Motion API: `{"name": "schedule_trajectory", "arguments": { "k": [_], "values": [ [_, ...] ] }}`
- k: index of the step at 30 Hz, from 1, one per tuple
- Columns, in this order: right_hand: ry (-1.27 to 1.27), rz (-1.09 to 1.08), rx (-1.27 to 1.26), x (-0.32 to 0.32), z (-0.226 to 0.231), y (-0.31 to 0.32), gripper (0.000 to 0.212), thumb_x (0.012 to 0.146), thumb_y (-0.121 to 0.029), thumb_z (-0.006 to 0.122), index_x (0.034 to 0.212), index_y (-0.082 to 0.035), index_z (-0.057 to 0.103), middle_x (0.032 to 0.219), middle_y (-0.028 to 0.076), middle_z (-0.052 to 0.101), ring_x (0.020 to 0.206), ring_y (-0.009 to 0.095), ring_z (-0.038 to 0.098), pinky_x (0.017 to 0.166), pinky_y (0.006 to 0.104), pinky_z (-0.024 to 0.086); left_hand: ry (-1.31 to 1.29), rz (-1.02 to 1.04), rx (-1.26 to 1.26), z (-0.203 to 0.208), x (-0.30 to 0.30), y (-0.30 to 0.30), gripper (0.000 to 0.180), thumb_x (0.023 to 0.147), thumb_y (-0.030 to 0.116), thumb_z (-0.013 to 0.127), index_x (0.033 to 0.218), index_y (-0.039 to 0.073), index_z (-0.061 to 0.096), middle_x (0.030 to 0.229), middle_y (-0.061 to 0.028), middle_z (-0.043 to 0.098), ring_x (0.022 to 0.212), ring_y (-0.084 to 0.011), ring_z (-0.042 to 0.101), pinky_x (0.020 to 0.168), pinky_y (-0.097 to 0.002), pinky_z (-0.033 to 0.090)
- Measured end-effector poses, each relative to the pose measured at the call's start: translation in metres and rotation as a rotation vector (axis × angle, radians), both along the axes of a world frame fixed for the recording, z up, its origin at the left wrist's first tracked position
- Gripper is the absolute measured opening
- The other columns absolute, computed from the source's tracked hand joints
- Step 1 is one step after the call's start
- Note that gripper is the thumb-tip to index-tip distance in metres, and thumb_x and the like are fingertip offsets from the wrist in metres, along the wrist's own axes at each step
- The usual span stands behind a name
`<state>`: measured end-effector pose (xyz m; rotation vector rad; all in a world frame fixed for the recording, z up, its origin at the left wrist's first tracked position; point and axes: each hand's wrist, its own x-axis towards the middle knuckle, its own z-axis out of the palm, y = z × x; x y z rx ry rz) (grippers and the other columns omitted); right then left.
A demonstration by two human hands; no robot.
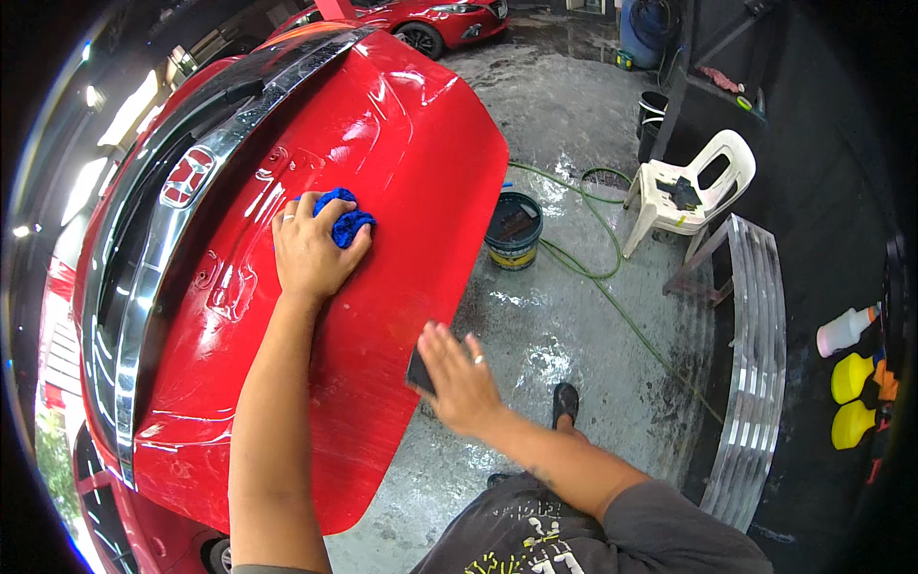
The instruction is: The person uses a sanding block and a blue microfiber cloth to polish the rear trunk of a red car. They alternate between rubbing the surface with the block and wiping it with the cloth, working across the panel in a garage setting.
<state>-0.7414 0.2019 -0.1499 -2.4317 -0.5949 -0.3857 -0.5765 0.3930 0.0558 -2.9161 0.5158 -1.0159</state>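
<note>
In front of me is a red car tailgate point(359, 316) with a chrome strip and a badge along its left side. My left hand point(311, 251) rests on the panel, its fingers closed around a crumpled blue cloth point(352, 226). At the panel's right edge, my right hand point(466, 385) presses a small dark block point(418, 373) with the fingers laid along it. Most of that block lies hidden under the hand, so its exact kind does not show. Wet-looking streaks and smudges mark the red paint.
A dark bucket point(514, 230) stands on the wet floor beyond the panel, near a green hose point(598, 275). On the right are a white plastic chair point(669, 216), a slatted metal panel point(751, 373) and wall-hung bottles point(851, 426). Another red car point(449, 23) is parked behind.
</note>
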Motion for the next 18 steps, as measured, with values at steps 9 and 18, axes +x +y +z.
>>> {"name": "schedule_trajectory", "arguments": {
  "k": [9,18],
  "values": [
    [-0.004,-0.139,0.023,0.033,-0.017,-0.011,0.08,0.116,-0.049,0.052,0.173,0.004,0.034,0.185,0.025,0.028,0.172,0.038,0.027,0.134,0.0671,0.027,-0.003,-0.023,0.018,-0.001,0.008,-0.005,0.041,0.085,0.045,0.086,0.118,0.02,0.086,0.122,-0.0128,0.073,0.121,-0.0351,0.066,0.11,-0.0515,0.047],
    [0.061,-0.242,0.019,0.084,-0.004,-0.042,0.074,0.119,-0.047,0.049,0.172,0.004,0.037,0.184,0.025,0.03,0.172,0.038,0.028,0.133,0.0669,0.028,0.0,-0.034,0.027,-0.004,0.01,-0.011,0.039,0.087,0.042,0.087,0.12,0.021,0.084,0.128,-0.0152,0.072,0.121,-0.0376,0.067,0.108,-0.0523,0.049]
  ]
}}
